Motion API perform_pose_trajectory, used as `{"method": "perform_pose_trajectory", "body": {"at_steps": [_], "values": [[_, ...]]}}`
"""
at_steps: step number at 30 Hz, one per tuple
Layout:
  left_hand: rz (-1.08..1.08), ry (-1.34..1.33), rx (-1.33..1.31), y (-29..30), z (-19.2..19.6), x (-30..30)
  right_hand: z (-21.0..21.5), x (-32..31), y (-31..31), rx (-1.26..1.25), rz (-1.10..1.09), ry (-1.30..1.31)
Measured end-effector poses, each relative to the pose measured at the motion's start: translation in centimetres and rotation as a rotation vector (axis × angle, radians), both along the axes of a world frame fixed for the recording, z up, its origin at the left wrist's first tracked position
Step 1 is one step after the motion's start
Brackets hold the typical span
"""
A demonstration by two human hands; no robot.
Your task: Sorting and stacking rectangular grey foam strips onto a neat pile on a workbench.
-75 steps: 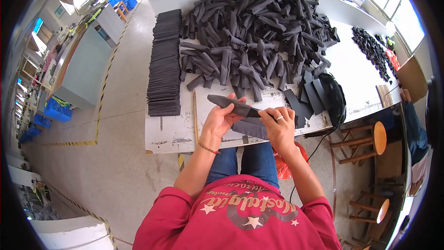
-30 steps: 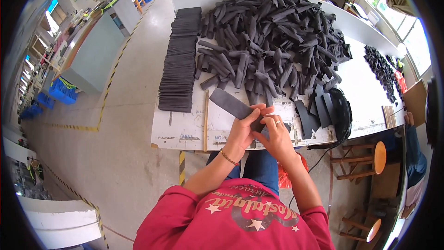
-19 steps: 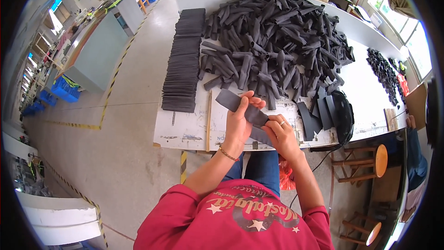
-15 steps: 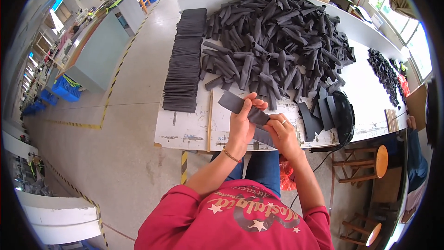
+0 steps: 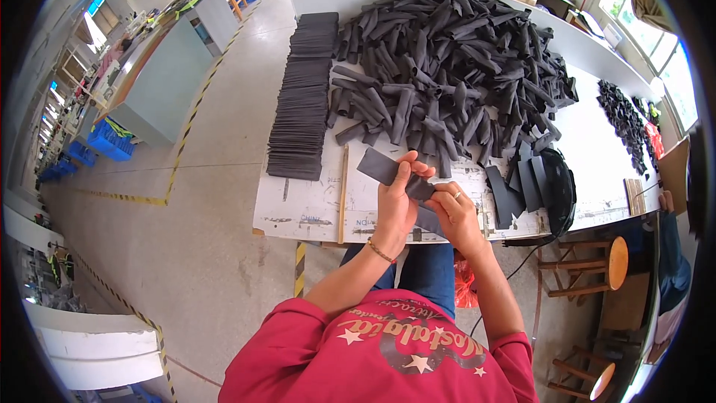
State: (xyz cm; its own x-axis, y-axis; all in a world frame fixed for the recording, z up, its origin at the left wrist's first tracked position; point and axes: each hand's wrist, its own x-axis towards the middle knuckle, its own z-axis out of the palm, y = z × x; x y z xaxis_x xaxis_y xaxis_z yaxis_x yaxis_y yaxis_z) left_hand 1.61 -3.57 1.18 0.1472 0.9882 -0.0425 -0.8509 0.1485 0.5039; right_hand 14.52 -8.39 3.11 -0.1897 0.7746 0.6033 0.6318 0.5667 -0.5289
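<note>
Raised slightly since before, both hands, left hand [image 5: 395, 201] and right hand [image 5: 455, 209], pinch a flat dark strip [image 5: 391, 172] above the table's [image 5: 298, 209] near edge, fingers pressed together.

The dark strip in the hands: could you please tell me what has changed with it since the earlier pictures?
The strip, earlier held nearly level between both hands, now slants up to the left. The left hand has closed around its middle, and the right hand grips its lower end. Both hands have kept hold throughout. The rolled pile and the flat stack look unchanged.
</note>
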Motion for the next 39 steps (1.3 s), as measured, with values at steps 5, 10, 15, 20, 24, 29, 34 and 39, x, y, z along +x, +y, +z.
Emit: {"method": "perform_pose_trajectory", "body": {"at_steps": [5, 10, 15, 20, 24, 29, 34, 39], "values": [[-0.005, 0.014, 0.005, 0.0, 0.2, -0.1, -0.3, -0.1, 0.0, 0.005, -0.019, 0.012], [-0.015, 0.030, -0.003, -0.1, 0.3, -0.2, 0.0, -0.4, 0.1, 0.022, -0.032, 0.026], [-0.003, 0.007, 0.001, 0.0, 0.1, -0.2, 0.0, -0.5, 0.1, 0.019, -0.021, 0.024], [0.014, 0.038, 0.059, 0.5, 0.7, -0.5, -0.2, -2.0, -0.6, -0.278, -0.113, 0.348], [0.030, 0.076, 0.125, 1.0, 0.8, -0.7, -2.3, -3.8, 0.1, -0.314, -0.279, 0.738], [-0.021, 0.019, 0.183, 0.9, 1.1, -1.2, -1.8, -2.9, -0.8, -0.437, -0.204, 0.930], [-0.092, 0.023, 0.187, 1.1, 1.4, -1.6, 0.6, -2.5, -0.1, -0.719, -0.058, 1.204], [0.003, 0.077, 0.062, 1.7, 0.0, -3.6, -0.9, -2.7, 0.1, -0.249, -0.272, 0.816]]}}
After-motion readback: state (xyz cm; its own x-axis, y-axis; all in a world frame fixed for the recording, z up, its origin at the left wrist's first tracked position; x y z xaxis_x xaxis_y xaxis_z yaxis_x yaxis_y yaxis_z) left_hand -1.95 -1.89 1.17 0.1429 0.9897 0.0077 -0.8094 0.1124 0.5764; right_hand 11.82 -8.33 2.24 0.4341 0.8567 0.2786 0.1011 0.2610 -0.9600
